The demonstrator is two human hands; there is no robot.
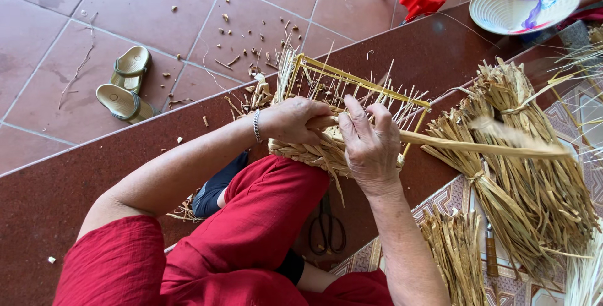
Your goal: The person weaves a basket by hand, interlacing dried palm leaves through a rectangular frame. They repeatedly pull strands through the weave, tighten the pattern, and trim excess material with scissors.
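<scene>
A home weaving spot: tiled floor (75,4), sandals (125,86), straw bundles (534,174).

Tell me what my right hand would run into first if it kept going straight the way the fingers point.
The right hand points up and away over the half-woven basket. First it would likely meet the upright straw stakes, then the yellow frame, though depth is hard to judge.

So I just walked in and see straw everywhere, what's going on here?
A person in red sits weaving dried straw onto a yellow wire frame resting on their lap. The left hand grips the woven band at the frame's lower edge, and the right hand works a long straw strand. Straw bundles lie on the right, scissors on the floor by the knee.
</scene>
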